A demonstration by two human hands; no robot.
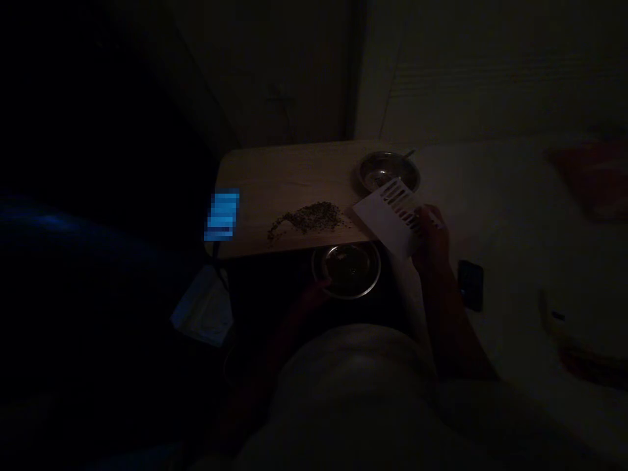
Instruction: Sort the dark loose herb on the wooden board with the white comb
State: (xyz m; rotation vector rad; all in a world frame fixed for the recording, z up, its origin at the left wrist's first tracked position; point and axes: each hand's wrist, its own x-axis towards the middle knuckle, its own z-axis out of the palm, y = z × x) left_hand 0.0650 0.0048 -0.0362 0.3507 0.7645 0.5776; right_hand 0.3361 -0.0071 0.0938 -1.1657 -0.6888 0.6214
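My right hand (432, 232) is closed on a white card (380, 214) with a row of dark printed bars; its far corner rests near the table top. A loose heap of small dark grains or seeds (314, 218) lies on the wooden table (255, 176), left of the card. My left hand (320, 288), dim and partly hidden, grips the rim of a shiny metal bowl (346, 296) just below the table's near edge. What the bowl holds is too dark to make out.
Another metal bowl (366, 171) with a utensil handle stands at the table's back right. A lit, pixelated screen (222, 214) is at the left edge. To the right, a dark phone (471, 285) and a reddish bag (596, 176) lie on a pale surface. The room is very dark.
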